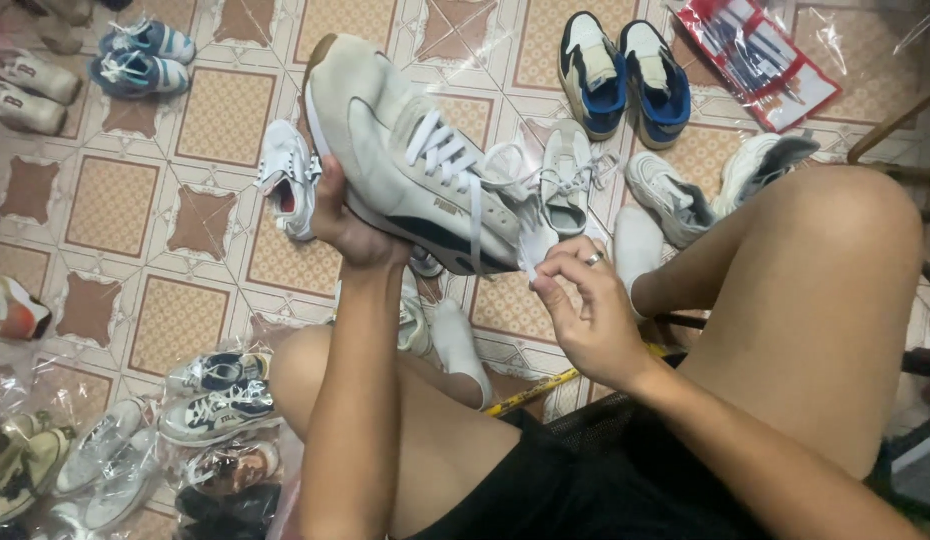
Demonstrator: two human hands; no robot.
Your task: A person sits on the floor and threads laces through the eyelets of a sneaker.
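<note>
The cream sneaker [405,160] looks light and stiff-soled, gripped from beneath by the left hand [347,228], while the right hand [585,310] fingers pinch its limp white lace [530,250].

left hand [347,225] grips cream sneaker [405,160]; right hand [585,310] pinches lace [533,248]

Off-white laced sneaker [405,160], tilted, held aloft

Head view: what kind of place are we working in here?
Probably a home or small shop space where used shoes are sorted or cleaned. The tiled floor is strewn with sneaker pairs, such as the blue pair, with bagged shoes at lower left.
</note>
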